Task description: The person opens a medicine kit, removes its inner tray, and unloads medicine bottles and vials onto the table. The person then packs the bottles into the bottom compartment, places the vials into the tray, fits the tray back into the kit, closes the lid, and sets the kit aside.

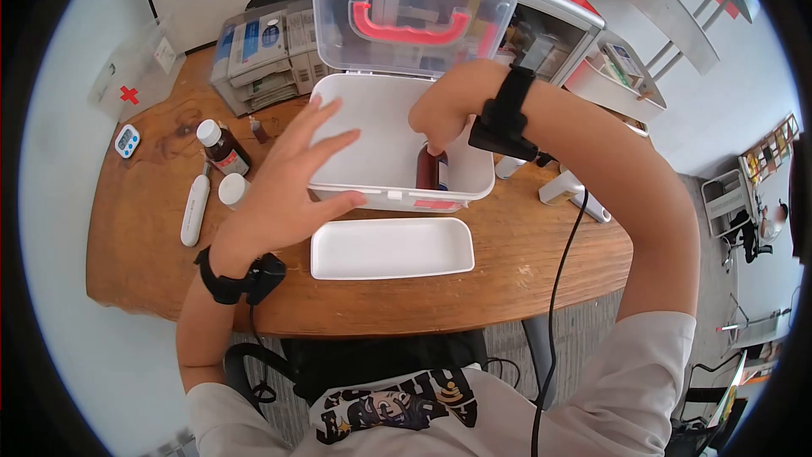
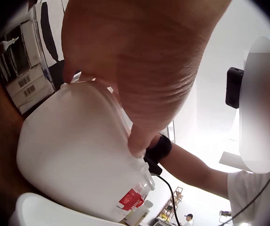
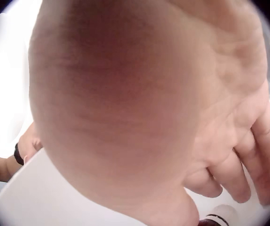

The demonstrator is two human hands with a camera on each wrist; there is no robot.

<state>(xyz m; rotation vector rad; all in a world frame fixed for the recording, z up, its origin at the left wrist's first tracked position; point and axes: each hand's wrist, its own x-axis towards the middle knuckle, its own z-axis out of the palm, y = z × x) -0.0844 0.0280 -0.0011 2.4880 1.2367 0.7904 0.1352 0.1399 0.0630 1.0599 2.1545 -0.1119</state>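
Note:
A white box (image 1: 364, 152) with its clear lid raised stands on the table. Inside, at its front right, is a brown bottle (image 1: 430, 169); its white cap (image 3: 223, 214) shows below the right hand in the right wrist view. My right hand (image 1: 448, 110) reaches into the box over this bottle, fingers loosely bent with no object between them; whether it touches the bottle is unclear. My left hand (image 1: 283, 178), fingers spread, is at the box's left front side. In the left wrist view the left hand (image 2: 135, 61) is against or just above the box's rim (image 2: 114, 103).
A white tray (image 1: 392, 250) lies in front of the box. To the left are a brown bottle with a white cap (image 1: 223, 149), a small white bottle (image 1: 233, 189), a white thermometer (image 1: 195, 210) and a timer (image 1: 128, 141). Medicine boxes (image 1: 262, 46) stand behind; white items (image 1: 560, 189) lie right.

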